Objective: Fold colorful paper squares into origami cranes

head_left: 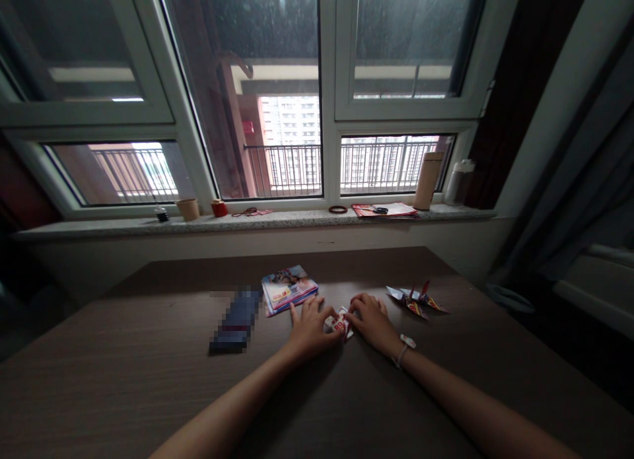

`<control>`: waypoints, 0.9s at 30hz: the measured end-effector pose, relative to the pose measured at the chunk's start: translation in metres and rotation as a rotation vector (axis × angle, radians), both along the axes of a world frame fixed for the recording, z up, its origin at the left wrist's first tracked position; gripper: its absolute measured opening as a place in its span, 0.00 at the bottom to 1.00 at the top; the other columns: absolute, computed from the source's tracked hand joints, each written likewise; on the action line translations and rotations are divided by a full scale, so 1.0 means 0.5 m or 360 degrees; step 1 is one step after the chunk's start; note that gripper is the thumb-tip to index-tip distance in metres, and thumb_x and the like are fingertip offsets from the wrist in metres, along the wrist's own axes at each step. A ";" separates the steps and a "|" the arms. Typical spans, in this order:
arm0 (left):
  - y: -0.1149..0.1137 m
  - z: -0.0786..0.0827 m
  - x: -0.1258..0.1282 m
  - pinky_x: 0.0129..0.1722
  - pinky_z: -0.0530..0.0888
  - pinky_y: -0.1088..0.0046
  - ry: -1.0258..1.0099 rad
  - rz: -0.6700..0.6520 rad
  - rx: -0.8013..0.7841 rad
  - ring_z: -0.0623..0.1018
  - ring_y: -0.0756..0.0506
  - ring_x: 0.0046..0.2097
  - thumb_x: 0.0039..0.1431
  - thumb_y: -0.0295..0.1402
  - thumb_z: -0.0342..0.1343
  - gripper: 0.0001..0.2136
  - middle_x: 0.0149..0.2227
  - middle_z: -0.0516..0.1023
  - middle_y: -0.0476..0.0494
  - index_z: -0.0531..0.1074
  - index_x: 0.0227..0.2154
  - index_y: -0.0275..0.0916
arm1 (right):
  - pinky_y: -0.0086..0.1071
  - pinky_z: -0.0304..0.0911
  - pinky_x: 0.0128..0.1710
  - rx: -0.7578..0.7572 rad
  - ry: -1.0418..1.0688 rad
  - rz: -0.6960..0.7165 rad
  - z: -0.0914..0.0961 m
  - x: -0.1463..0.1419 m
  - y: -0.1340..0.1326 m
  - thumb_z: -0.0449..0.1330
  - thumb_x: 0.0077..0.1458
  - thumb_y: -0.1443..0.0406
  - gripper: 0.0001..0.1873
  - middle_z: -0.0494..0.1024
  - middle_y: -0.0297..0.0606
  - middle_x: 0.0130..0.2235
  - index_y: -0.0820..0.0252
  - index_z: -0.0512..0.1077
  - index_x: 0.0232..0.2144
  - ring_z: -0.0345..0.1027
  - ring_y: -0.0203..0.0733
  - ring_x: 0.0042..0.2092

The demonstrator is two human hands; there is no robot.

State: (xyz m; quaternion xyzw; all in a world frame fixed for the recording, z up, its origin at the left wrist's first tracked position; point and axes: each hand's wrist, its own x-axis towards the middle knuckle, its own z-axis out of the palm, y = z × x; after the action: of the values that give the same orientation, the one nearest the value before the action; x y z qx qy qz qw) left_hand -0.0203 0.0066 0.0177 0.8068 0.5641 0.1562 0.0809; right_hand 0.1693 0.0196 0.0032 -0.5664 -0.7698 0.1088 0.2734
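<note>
Both my hands rest on the brown table (pixel 148 380) and meet over a small folded piece of printed red and white paper (pixel 339 323). My left hand (pixel 310 330) pinches its left side, fingers curled. From the right, my right hand (pixel 371 321) presses and pinches the same paper; a white band sits on that wrist. A finished folded paper crane (pixel 416 300) lies just right of my right hand. A stack of colourful printed sheets (pixel 288 288) lies just beyond my left hand.
A dark flat blurred object (pixel 236 323) lies left of the sheets. On the window sill (pixel 123 226) stand small cups (pixel 188 209), a red pot (pixel 218 208), papers with scissors (pixel 384 211), a tall tan flask (pixel 428 180) and a white bottle (pixel 458 181). Curtains hang at right.
</note>
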 end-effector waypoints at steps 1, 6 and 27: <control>0.000 0.001 0.000 0.59 0.40 0.33 -0.0003 0.0000 -0.0001 0.56 0.34 0.65 0.54 0.49 0.57 0.16 0.62 0.62 0.42 0.73 0.44 0.52 | 0.54 0.42 0.60 0.0017 -0.0014 -0.0007 0.000 -0.001 -0.001 0.54 0.61 0.56 0.11 0.71 0.38 0.45 0.55 0.71 0.34 0.62 0.48 0.51; -0.003 0.008 0.004 0.59 0.40 0.34 -0.0016 0.0018 -0.0038 0.56 0.34 0.65 0.57 0.50 0.53 0.15 0.62 0.62 0.43 0.74 0.42 0.51 | 0.53 0.44 0.59 0.0102 -0.0103 -0.0015 -0.001 -0.004 -0.005 0.53 0.61 0.57 0.10 0.72 0.38 0.44 0.55 0.70 0.35 0.63 0.47 0.50; -0.003 0.005 0.008 0.58 0.37 0.32 0.0007 0.0049 0.0016 0.56 0.33 0.65 0.54 0.51 0.56 0.16 0.62 0.63 0.43 0.74 0.42 0.51 | 0.54 0.44 0.59 0.0083 -0.0103 -0.0031 0.000 -0.005 -0.005 0.53 0.62 0.57 0.10 0.71 0.38 0.44 0.55 0.70 0.35 0.63 0.47 0.49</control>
State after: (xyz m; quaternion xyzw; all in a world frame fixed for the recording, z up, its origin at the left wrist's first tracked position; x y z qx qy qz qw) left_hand -0.0161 0.0049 0.0202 0.7986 0.5759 0.1585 0.0732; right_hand 0.1669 0.0169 0.0033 -0.5697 -0.7753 0.0675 0.2640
